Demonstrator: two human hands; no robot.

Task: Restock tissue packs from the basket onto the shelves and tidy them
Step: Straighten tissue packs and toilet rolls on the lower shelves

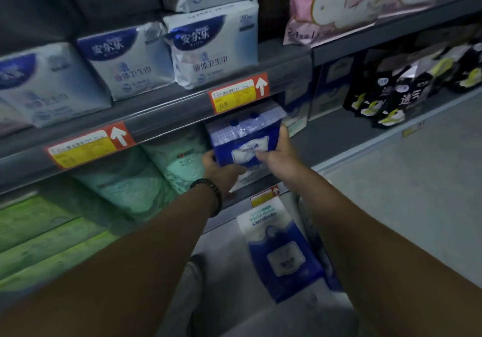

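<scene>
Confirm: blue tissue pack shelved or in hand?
In hand. Left hand and right hand grip the blue tissue pack at the shelf front.

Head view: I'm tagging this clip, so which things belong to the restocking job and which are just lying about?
Job: blue tissue pack, held by left hand and right hand; shelf; probably the blue-and-white pack below.
Lying about: white packs above; green packs; black packs; pink pack.
</scene>
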